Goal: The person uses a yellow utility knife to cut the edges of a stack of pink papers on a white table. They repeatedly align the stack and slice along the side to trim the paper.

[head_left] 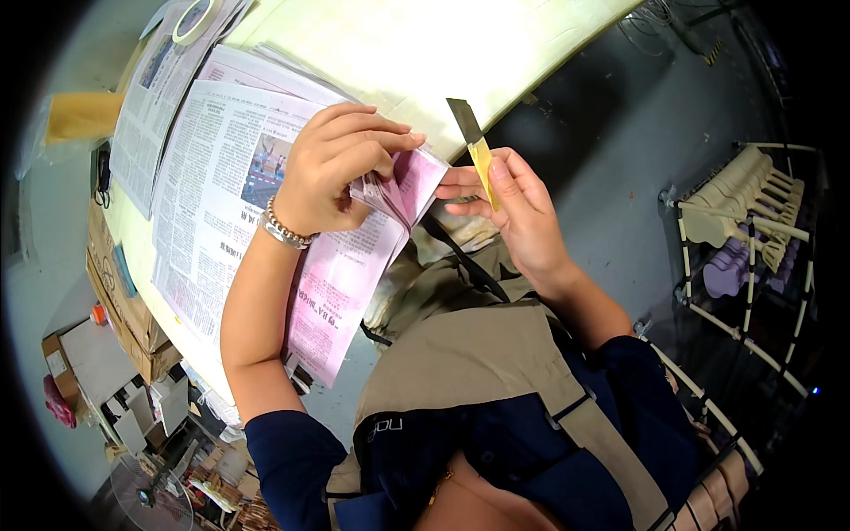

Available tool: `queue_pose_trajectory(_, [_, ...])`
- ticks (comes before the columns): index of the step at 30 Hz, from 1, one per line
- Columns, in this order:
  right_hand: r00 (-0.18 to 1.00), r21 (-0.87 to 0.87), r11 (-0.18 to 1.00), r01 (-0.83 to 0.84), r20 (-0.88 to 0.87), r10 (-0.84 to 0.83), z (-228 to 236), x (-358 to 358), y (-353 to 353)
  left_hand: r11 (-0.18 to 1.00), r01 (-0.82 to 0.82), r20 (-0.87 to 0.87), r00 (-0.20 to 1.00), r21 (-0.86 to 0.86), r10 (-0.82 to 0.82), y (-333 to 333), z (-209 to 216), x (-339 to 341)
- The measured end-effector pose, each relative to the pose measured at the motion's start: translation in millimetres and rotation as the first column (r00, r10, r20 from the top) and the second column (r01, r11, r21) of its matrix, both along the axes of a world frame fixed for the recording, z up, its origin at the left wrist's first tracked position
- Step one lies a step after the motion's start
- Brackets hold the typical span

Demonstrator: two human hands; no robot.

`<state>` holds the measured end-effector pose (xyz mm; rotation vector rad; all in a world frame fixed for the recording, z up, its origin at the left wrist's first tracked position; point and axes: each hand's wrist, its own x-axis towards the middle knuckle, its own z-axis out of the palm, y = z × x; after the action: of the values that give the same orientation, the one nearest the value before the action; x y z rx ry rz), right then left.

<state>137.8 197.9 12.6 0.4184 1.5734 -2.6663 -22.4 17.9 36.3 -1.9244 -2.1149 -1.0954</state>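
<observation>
My left hand (pixel 336 164) is curled round the folded edge of a newspaper, its fingers closed on the bunched layers. That pink-tinted fold (pixel 423 181) sticks out past my fingertips toward the right. More newspaper sheets (pixel 205 168) spread flat under my left forearm, their lower pink part hanging over the table edge. My right hand (pixel 529 208) pinches a flat dark blade (pixel 464 121) by its yellow-wrapped handle (pixel 482 166), with the blade pointing up and away. The other fingers of this hand reach to the tip of the paper fold. Whether they press on it I cannot tell.
A pale table (pixel 381 53) runs beneath the papers. On another newspaper stack at the far left lies a tape roll (pixel 196 19). To the right stands a tube rack (pixel 737 226) with cream and purple shaped pieces. Cardboard boxes (pixel 119 283) and a fan (pixel 152 491) are at left.
</observation>
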Motion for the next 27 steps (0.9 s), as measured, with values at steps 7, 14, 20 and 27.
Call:
queue_pose_trajectory(7, [1.000,0.005,1.000,0.003,0.007,-0.003,0.1,-1.6,0.3,1.000,-0.019,-0.025,0.999,0.006,0.019,-1.1,-0.1,0.4])
queue_pose_trajectory(14, [1.000,-0.004,1.000,0.017,0.004,-0.017,-2.6,-1.9,0.1,1.000,-0.009,-0.034,0.999,0.000,0.009,-2.3,0.4,-1.0])
queue_pose_trajectory(20, [0.998,0.083,0.995,0.059,0.029,-0.062,-1.6,-2.7,7.6,0.999,0.025,-0.062,0.998,0.023,-0.024,-2.6,1.0,-3.5])
queue_pose_trajectory(27, [0.993,0.637,0.767,0.079,-0.114,-0.007,16.3,-10.4,42.8,0.998,0.032,-0.038,0.999,0.048,-0.030,0.0,-1.4,-2.7])
